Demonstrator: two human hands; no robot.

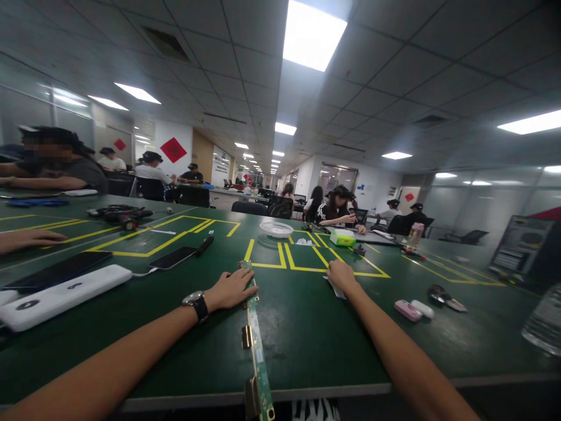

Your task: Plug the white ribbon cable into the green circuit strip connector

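A long, narrow green circuit board (258,345) with gold-coloured metal parts lies lengthwise before me, its near end reaching past the table's front edge. Across the far part of this board rests my left hand (234,288), palm down, fingers and thumb holding it against the table. My right hand (342,273) is closed in a loose fist farther to the right. Beneath it sticks out a flat white-and-bluish piece (335,289), partly covered by the fingers; its kind is unclear.
On the left lie a white power bank (70,297), a phone (173,258) and another person's hand (30,240). A white basket (276,229) and a green tissue pack (342,238) stand ahead. Earphone cases (408,310) and a clear bottle (546,321) are right. Co-workers sit beyond.
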